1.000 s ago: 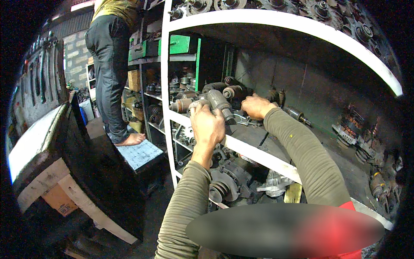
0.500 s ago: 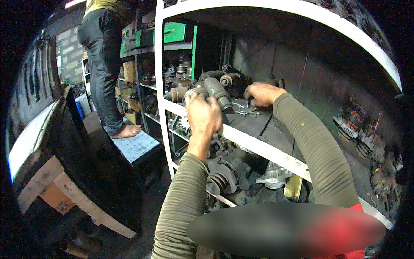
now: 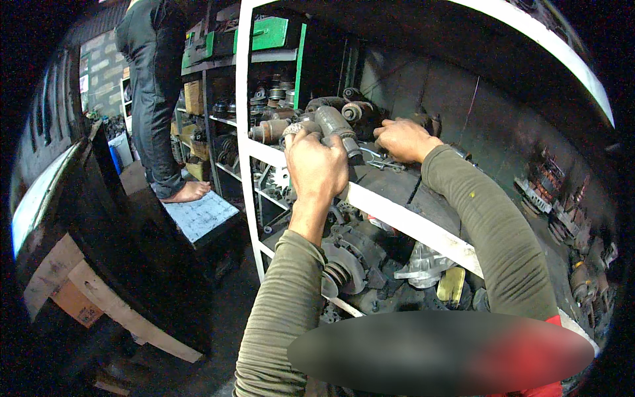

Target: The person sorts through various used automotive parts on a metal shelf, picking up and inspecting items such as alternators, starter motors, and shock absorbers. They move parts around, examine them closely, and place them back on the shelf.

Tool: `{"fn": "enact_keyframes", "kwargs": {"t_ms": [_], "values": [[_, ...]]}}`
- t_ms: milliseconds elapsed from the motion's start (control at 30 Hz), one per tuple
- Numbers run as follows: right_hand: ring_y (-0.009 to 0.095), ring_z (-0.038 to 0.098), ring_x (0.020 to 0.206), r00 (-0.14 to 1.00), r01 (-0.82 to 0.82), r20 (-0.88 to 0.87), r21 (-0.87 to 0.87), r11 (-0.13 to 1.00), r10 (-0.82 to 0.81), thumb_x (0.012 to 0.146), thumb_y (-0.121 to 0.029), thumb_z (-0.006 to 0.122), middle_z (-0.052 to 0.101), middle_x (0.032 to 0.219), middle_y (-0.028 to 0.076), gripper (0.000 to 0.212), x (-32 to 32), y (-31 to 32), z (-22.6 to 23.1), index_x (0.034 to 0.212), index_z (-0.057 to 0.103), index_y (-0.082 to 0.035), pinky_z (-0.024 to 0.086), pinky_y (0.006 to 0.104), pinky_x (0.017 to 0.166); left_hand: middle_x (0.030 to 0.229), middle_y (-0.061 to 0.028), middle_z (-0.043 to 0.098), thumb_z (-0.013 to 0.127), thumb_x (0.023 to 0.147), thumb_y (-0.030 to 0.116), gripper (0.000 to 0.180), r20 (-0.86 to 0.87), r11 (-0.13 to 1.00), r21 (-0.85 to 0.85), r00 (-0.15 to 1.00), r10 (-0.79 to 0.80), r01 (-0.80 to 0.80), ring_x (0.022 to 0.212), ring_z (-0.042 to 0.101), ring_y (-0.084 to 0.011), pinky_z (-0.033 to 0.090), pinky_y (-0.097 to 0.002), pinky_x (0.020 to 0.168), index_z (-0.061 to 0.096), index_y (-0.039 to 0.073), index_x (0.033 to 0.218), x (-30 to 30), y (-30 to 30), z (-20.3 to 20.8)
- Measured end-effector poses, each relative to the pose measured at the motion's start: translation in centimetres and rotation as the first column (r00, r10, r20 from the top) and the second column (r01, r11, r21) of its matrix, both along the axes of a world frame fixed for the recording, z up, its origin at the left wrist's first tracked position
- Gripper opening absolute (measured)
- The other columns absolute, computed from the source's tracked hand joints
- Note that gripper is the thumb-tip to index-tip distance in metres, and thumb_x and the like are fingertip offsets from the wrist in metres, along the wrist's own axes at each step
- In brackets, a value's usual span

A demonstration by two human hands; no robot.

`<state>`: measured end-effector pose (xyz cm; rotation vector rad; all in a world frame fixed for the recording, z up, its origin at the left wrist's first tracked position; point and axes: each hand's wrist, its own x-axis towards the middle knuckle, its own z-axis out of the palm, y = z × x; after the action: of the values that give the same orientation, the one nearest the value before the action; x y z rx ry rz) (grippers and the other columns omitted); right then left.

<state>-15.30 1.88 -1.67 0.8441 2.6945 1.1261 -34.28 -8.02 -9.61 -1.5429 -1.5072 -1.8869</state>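
My left hand reaches over the white front rail of a shelf, its fingers curled round the end of a worn, light-grey metal part. Just beyond it lies a larger grey metal cylinder, like a starter motor body. Deeper on the shelf, my right hand is closed, palm down, with its fingertips bent under; whatever they hold is hidden. Beside that hand, a few thin silvery metal pieces, possibly spanners, rest on the dark shelf board.
More cylindrical parts crowd the shelf's far left. Below the white rail sit a pulley, a silvery housing and a yellow piece. Copper-wound parts lie to the right. A barefoot person stands on a step at left.
The view has shifted slightly. My right hand has turned and its fingers have drawn in more, with the thin silvery pieces still beside it. My left hand stays at the metal part.
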Motion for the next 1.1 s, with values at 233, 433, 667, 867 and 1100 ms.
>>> {"fn": "enact_keyframes", "kwargs": {"t_ms": [233,433,667,867,1100], "values": [[0.035,0.064,0.106,0.978,-0.155,-0.149,-0.073,0.985,0.143,0.08,-0.013,0.067,0.065,0.107,0.012,0.018,-0.3,-0.2,-0.5,0.095,0.072,-0.004,0.054,0.0468,0.089,0.107,-0.0256,0.068,0.055,0.084,0.018,0.033,0.047,1.0,-0.012,0.999,-0.017,0.017,0.109,0.057,-0.0414,0.043,-0.0454,0.101,0.073,-0.006,0.098,0.2,-0.1,0.2],[0.042,0.063,0.104,0.862,-0.03,-0.493,-0.287,0.958,-0.12,0.088,-0.016,0.061,0.065,0.108,0.024,0.028,-1.6,-2.1,1.3,0.108,0.061,0.003,0.049,0.0496,0.088,0.108,-0.0264,0.068,0.056,0.083,0.018,0.034,0.025,1.0,-0.017,0.999,-0.026,0.027,0.109,0.058,-0.0419,0.043,-0.0448,0.101,0.072,-0.006,0.102,0.0,-0.2,0.3],[0.041,0.064,0.11,0.902,0.161,-0.304,-0.425,0.891,-0.308,0.091,-0.025,0.058,0.068,0.112,0.025,0.037,0.7,-4.8,0.8,0.118,0.065,-0.001,0.048,0.0504,0.092,0.107,-0.0278,0.068,0.057,0.084,0.019,0.033,0.032,1.0,-0.03,0.999,0.005,-0.004,0.108,0.058,-0.0421,0.043,-0.0459,0.1,0.072,-0.004,0.103,0.0,0.3,0.2],[0.041,0.068,0.1,0.93,0.045,-0.314,-0.412,0.91,-0.188,0.085,-0.019,0.062,0.07,0.101,0.028,0.03,1.9,-4.7,-0.1,0.1,0.07,0.005,0.052,0.049,0.087,0.113,-0.0282,0.066,0.055,0.089,0.024,0.041,0.011,1.0,-0.03,1.0,-0.003,0.003,0.114,0.055,-0.0436,0.038,-0.0456,0.107,0.07,-0.012,0.099,-0.2,0.6,0.0],[0.041,0.066,0.107,0.896,0.083,-0.383,-0.357,0.93,-0.226,0.088,-0.026,0.062,0.068,0.108,0.03,0.034,1.7,-6.1,-0.3,0.099,0.069,0.006,0.052,0.0489,0.09,0.127,-0.0251,0.058,0.048,0.099,0.022,0.038,-0.13,0.989,-0.137,0.991,0.043,-0.061,0.123,0.047,-0.0417,0.034,-0.0482,0.109,0.063,-0.01,0.115,-0.6,0.6,0.0]]}}
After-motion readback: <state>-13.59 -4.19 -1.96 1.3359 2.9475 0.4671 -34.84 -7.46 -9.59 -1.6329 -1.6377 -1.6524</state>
